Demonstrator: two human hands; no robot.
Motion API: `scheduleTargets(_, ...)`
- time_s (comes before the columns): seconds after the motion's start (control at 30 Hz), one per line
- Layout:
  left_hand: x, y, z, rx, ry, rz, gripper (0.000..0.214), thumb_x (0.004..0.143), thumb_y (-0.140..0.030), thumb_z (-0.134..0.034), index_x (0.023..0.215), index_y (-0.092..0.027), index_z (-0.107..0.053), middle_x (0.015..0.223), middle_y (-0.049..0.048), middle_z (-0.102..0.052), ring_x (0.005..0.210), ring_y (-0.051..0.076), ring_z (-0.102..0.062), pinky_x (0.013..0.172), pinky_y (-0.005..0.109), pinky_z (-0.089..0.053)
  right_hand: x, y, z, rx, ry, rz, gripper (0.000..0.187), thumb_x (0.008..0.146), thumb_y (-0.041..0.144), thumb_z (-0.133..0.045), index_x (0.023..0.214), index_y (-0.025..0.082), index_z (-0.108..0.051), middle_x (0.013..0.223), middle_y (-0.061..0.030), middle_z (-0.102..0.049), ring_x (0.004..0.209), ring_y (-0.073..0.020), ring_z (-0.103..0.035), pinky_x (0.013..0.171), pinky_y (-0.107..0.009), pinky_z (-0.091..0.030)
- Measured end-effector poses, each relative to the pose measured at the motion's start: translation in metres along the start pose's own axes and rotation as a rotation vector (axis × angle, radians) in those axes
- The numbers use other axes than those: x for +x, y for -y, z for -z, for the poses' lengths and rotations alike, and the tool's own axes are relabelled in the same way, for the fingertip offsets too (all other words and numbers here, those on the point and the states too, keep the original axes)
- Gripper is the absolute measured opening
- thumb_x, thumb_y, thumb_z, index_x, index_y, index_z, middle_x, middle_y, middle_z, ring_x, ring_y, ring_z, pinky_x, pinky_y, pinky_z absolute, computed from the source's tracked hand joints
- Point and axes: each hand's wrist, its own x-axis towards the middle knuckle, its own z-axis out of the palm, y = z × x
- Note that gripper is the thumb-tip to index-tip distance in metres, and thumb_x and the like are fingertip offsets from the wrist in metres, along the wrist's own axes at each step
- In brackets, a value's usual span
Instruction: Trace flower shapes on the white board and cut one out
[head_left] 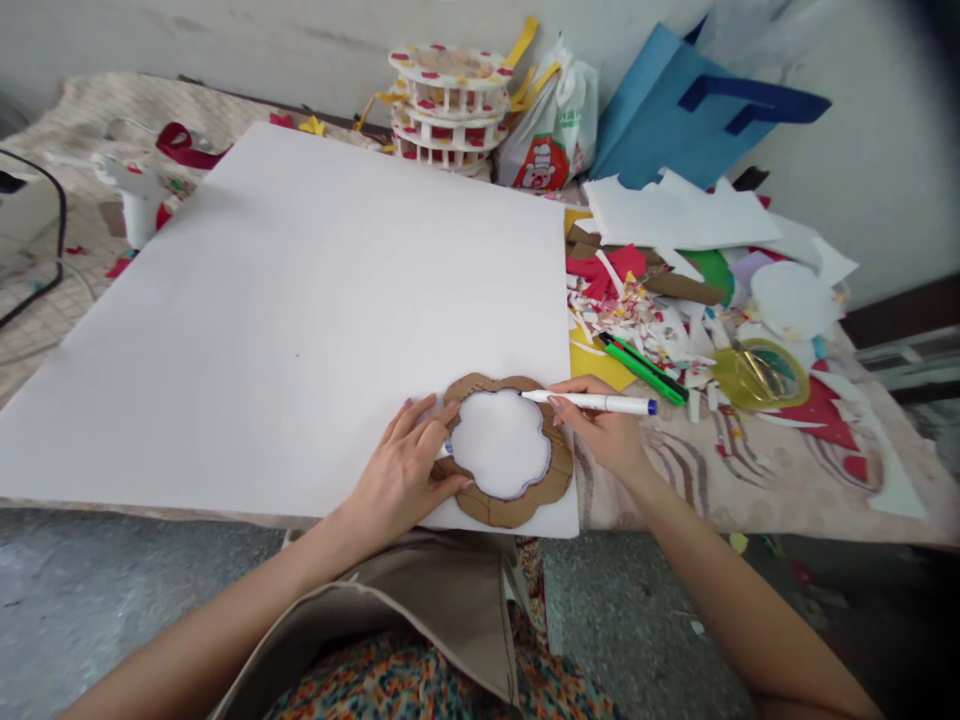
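A brown cardboard flower-shaped stencil (551, 478) lies on the near right corner of a large white sheet (300, 300). My left hand (401, 475) rests on the stencil's left rim, its fingers pressed down on the cardboard. My right hand (600, 430) grips a white pen with a blue cap end (592, 402). The pen's tip touches the stencil's inner upper right edge. A dark traced line runs round the inside of the cutout.
Right of the sheet lie paper scraps (637, 300), a green utility knife (645, 370), a yellow tape roll (757, 375) and a blue bag (675, 110). A tiered paper stand (450, 100) stands at the back, a white glue gun (135, 200) at the left.
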Motion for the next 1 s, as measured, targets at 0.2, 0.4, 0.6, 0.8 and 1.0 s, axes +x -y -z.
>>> scheduleTargets(0.2,0.0,0.0,0.0,-0.01,0.002,-0.003,0.055,0.079,-0.03,-0.074,0.124,-0.014,-0.045,0.133,0.0166,-0.057,0.134,0.038,-0.041,0.109,0.063,-0.037,-0.011,0.0,0.004,-0.038,-0.054,-0.014,0.014,0.088,0.033,-0.062,0.092,0.02,-0.064,0.068,0.0007,-0.063,0.057,-0.0126,-0.059,0.053,-0.026,-0.046)
scheduleTargets(0.4,0.0,0.0,0.0,-0.01,0.007,0.013,0.062,0.078,-0.029,-0.075,0.129,-0.014,-0.042,0.131,0.0164,-0.058,0.135,0.037,-0.04,0.109,0.062,-0.036,-0.021,0.001,0.005,-0.087,-0.117,-0.023,0.013,0.088,0.033,-0.062,0.09,0.02,-0.065,0.067,0.0012,-0.062,0.057,-0.0125,-0.058,0.054,-0.026,-0.046)
scheduleTargets(0.6,0.0,-0.001,0.0,-0.003,-0.002,0.001,0.064,0.078,-0.028,-0.076,0.129,-0.013,-0.041,0.131,0.0172,-0.058,0.133,0.038,-0.041,0.109,0.062,-0.037,-0.029,0.009,0.005,-0.07,-0.172,-0.03,0.013,0.086,0.032,-0.064,0.086,0.02,-0.064,0.061,0.002,-0.062,0.053,-0.0117,-0.057,0.051,-0.025,-0.044)
scheduleTargets(0.8,0.0,-0.001,0.0,-0.005,-0.004,-0.011,0.056,0.079,-0.028,-0.075,0.123,-0.015,-0.044,0.132,0.0158,-0.057,0.133,0.038,-0.041,0.109,0.063,-0.036,-0.037,0.01,0.004,0.048,-0.288,-0.058,0.023,0.093,0.035,-0.053,0.112,0.024,-0.061,0.077,-0.0015,-0.071,0.057,-0.0146,-0.064,0.052,-0.028,-0.049)
scheduleTargets(1.0,0.0,0.0,0.0,-0.008,0.003,-0.005,0.05,0.08,-0.029,-0.074,0.12,-0.015,-0.047,0.132,0.0155,-0.057,0.134,0.038,-0.04,0.108,0.063,-0.036,-0.052,0.002,0.003,-0.358,-0.138,0.157,0.021,0.09,0.023,-0.055,0.11,0.025,-0.063,0.105,-0.0066,-0.072,0.097,-0.0223,-0.068,0.083,-0.037,-0.054)
